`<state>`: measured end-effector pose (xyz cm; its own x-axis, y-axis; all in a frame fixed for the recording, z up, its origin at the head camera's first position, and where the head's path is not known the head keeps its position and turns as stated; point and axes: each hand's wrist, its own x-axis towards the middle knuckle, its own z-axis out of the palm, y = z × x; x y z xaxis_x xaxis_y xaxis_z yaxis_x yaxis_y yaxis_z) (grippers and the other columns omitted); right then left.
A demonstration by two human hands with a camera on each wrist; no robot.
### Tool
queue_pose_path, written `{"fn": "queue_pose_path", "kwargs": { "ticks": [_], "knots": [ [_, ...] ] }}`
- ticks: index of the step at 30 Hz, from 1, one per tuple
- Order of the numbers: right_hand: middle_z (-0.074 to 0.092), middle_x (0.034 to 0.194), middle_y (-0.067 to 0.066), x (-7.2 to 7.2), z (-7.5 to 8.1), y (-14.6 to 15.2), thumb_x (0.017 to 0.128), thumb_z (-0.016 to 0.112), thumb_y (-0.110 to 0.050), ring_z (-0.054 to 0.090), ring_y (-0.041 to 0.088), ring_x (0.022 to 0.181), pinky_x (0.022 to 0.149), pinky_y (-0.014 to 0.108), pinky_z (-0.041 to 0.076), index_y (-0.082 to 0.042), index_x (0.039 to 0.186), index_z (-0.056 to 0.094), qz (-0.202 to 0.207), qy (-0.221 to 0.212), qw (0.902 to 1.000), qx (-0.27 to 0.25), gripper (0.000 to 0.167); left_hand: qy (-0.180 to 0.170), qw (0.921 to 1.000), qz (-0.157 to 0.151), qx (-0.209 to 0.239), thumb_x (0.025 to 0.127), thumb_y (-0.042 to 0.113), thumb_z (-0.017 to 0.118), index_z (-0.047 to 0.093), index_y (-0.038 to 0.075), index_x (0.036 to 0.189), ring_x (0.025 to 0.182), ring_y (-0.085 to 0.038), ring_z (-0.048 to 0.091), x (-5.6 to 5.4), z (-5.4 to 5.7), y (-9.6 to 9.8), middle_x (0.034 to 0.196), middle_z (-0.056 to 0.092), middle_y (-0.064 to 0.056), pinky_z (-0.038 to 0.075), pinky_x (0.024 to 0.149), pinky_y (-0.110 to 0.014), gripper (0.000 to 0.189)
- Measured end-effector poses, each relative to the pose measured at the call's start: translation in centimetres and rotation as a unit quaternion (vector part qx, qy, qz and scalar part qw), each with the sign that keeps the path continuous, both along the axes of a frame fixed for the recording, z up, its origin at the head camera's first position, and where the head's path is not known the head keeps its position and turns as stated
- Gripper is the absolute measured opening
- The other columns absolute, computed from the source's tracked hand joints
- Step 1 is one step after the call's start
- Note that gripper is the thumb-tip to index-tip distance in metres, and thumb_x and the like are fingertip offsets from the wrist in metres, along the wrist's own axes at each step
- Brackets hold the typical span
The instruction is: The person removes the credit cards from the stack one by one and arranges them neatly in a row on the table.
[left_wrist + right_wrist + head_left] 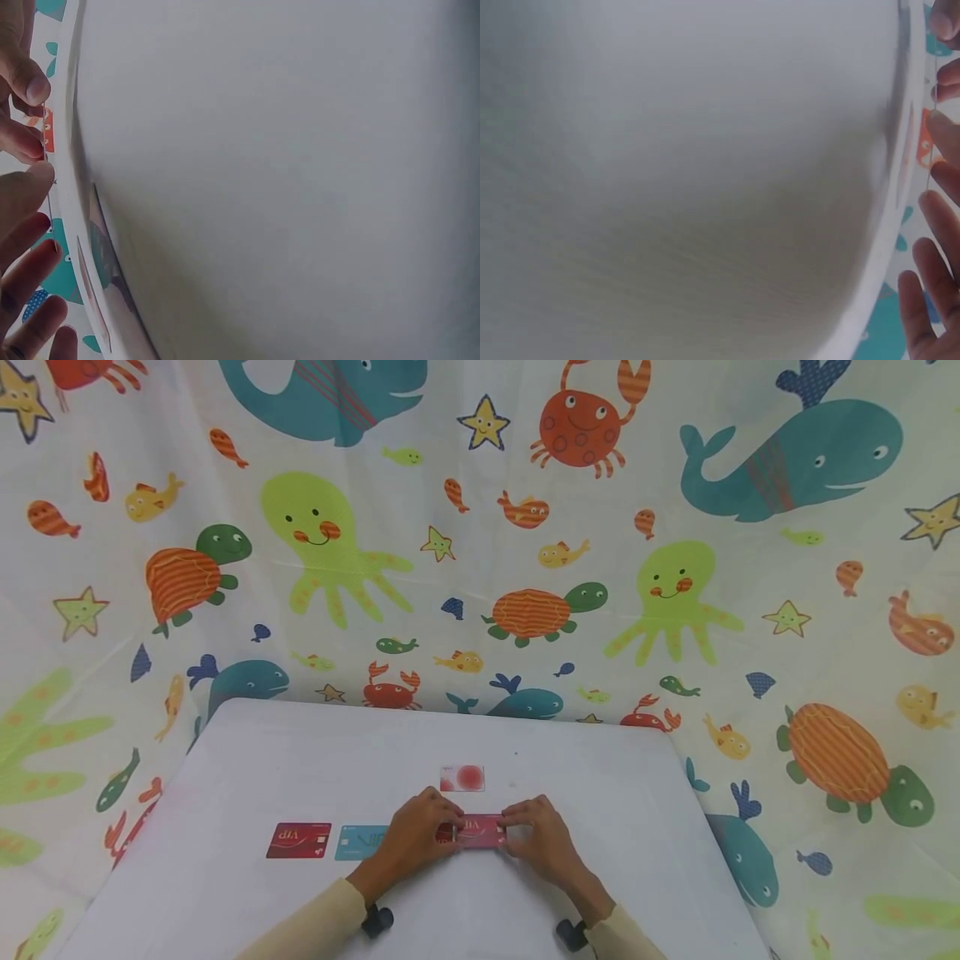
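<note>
Pink card [480, 833] held clear of the surface [337, 760] — left hand [418, 832] pinches its left end, right hand [543, 845] its right, thumbs and fingertips closed on it. Left hand blocks the right part of a blue card [360, 842] and most of a dark red card [445, 832]. Farther left, a red VIP card [299, 841], unobstructed. Beyond the hands: white-and-red card [462, 778], then a sea-creature curtain [480, 560].

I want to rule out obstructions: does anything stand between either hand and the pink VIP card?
Nothing visible does: in the head view, the left hand and right hand pinch the pink VIP card directly, at opposite ends.
</note>
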<state>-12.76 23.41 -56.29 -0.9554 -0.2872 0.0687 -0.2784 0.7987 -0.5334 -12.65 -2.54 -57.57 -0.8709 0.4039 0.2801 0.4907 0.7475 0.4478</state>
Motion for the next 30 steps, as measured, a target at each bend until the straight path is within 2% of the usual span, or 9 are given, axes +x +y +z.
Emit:
{"fn": "queue_pose_path", "kwargs": {
  "ticks": [12, 20, 30],
  "knots": [
    [0.077, 0.112, -0.011, 0.7, -1.0, 0.2, 0.083, 0.093, -0.022, 0.059, 0.011, 0.107, 0.093, 0.034, 0.058, -0.024, 0.109, 0.086, 0.000, 0.010, 1.0000, -0.001, 0.027, -0.007, 1.0000, 0.001, -0.004, 0.078, 0.039, 0.095, 0.086, 0.023, 0.106, 0.100, -0.009, 0.060, 0.5, -1.0, 0.5, 0.107, 0.081, 0.008, 0.058, 0.083, -0.029, 0.034],
    [0.078, 0.111, -0.011, 0.6, -1.6, 0.3, 0.082, 0.094, -0.024, 0.060, 0.010, 0.106, 0.091, 0.032, 0.059, -0.024, 0.108, 0.086, -0.001, 0.016, 0.9999, 0.004, 0.027, 0.005, 1.0000, 0.003, -0.004, 0.077, 0.038, 0.097, 0.086, 0.022, 0.105, 0.099, -0.010, 0.060, 0.5, -1.1, 0.8, 0.105, 0.082, 0.007, 0.058, 0.082, -0.029, 0.034],
    [0.078, 0.111, -0.011, 0.6, -2.0, 0.4, 0.082, 0.094, -0.026, 0.060, 0.010, 0.105, 0.092, 0.032, 0.060, -0.024, 0.110, 0.085, -0.001, 0.029, 0.9996, -0.001, 0.030, -0.001, 1.0000, 0.006, -0.002, 0.075, 0.035, 0.098, 0.085, 0.021, 0.108, 0.099, -0.011, 0.060, 0.3, -1.3, 1.0, 0.105, 0.081, 0.006, 0.059, 0.080, -0.028, 0.038]
  ]
}}
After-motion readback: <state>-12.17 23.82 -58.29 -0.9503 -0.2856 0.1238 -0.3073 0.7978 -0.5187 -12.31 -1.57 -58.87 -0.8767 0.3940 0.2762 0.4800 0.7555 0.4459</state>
